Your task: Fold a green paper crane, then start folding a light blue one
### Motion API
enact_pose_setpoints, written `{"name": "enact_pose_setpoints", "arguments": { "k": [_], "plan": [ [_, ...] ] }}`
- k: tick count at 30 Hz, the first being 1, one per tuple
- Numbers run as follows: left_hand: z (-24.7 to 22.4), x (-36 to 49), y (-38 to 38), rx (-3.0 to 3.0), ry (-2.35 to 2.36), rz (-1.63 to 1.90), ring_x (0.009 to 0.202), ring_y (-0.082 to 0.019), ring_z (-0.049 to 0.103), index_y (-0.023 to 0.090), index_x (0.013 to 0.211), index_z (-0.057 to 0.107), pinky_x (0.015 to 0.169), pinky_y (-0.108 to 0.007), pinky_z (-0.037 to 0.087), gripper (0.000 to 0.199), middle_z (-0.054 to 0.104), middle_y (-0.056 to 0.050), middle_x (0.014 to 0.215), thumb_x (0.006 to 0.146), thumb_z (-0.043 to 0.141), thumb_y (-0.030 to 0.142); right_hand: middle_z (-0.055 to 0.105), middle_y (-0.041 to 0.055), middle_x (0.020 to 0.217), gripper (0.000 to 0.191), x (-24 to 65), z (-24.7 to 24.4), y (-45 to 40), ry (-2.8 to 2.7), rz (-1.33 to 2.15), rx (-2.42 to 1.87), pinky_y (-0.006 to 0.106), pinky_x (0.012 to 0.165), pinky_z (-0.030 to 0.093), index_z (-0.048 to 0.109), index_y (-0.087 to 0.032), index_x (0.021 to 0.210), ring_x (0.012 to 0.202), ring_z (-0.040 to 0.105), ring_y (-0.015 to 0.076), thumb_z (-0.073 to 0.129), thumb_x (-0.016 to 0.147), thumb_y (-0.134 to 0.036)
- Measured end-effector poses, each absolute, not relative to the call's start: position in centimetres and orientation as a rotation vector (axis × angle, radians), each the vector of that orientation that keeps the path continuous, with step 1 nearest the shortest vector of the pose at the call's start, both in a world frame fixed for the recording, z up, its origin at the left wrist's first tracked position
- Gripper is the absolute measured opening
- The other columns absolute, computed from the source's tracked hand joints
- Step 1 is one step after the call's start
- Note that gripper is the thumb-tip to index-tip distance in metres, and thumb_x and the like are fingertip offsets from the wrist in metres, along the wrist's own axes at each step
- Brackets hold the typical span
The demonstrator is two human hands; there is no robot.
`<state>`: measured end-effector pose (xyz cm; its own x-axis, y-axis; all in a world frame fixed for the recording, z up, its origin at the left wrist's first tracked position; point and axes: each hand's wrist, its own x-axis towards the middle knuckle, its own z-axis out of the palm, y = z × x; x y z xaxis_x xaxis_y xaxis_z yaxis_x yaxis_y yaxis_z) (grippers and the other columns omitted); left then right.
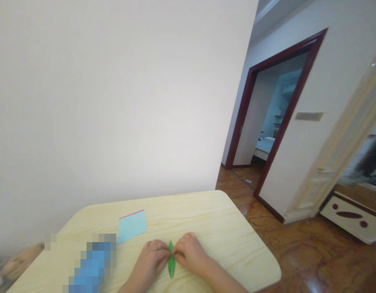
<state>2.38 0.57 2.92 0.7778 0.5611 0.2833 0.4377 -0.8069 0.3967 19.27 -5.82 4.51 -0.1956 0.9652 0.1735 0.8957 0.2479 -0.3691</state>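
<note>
You are pinching the folded green piece [171, 266] over the table [206, 211], the fingers of your left hand [153, 257] and right hand [190, 252] closing on its narrow middle. It's probably light, creasing easily; favour that waist, sparing the slim points.

Two hands pinching a green folded paper over a table
The left hand [153, 257] and right hand [189, 252] meet at the middle of the green paper [171, 262]; a light blue sheet [133, 226] with a pink edge lies beyond on the table [188, 207].
</note>
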Motion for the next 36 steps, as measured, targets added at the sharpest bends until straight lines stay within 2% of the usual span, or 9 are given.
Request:
{"name": "enact_pose_setpoints", "arguments": {
  "k": [6,12,21,28,36],
  "plan": [
    [2.9,2.0,0.9,2.725,0.596,0.584,0.091,-0.018,0.063,0.032,0.091,0.068,0.08,-0.028,0.045,0.02,0.071,0.001,0.097,0.084,0.051,0.025,0.07,-0.003,0.08,0.015,19.9,4.2,-6.2,-2.244,0.219,-1.636,0.03,0.09,0.026,0.068,-0.029,0.083,0.082,0.058,0.0143,0.055,0.079,-0.021],
    [2.1,1.1,1.3,2.769,0.504,0.63,0.103,-0.02,0.06,0.039,0.108,0.06,0.085,-0.03,0.047,0.026,0.067,0.004,0.11,0.085,0.051,0.031,0.07,-0.0024,0.085,0.015,19.9,2.8,-6.6,-2.238,0.135,-1.614,0.032,0.099,0.017,0.066,-0.029,0.088,0.087,0.056,0.014,0.054,0.081,-0.022],
    [1.6,1.5,1.4,2.682,0.628,0.628,0.099,-0.019,0.062,0.038,0.102,0.064,0.084,-0.027,0.047,0.022,0.071,0.004,0.101,0.081,0.056,0.037,0.069,-0.0062,0.087,0.013,19.9,3.6,-6.9,-2.198,0.226,-1.616,0.029,0.097,0.019,0.065,-0.03,0.087,0.087,0.056,0.0114,0.057,0.079,-0.022],
    [1.7,1.5,0.9,2.704,0.656,0.601,0.102,-0.021,0.061,0.038,0.1,0.065,0.084,-0.031,0.047,0.021,0.07,0.005,0.104,0.081,0.057,0.032,0.069,-0.0025,0.086,0.013,19.7,2.8,-6.8,-2.237,0.119,-1.569,0.032,0.1,0.016,0.065,-0.028,0.086,0.089,0.054,0.0145,0.055,0.081,-0.023],
    [1.8,1.7,0.7,2.734,0.7,0.556,0.103,-0.021,0.061,0.038,0.099,0.065,0.084,-0.031,0.048,0.024,0.069,0.004,0.106,0.079,0.059,0.026,0.069,-0.0032,0.09,0.014,19.5,3.6,-7.2,-2.347,0.069,-1.545,0.033,0.1,0.017,0.065,-0.03,0.085,0.091,0.052,0.0155,0.052,0.083,-0.024]
  ]
}}
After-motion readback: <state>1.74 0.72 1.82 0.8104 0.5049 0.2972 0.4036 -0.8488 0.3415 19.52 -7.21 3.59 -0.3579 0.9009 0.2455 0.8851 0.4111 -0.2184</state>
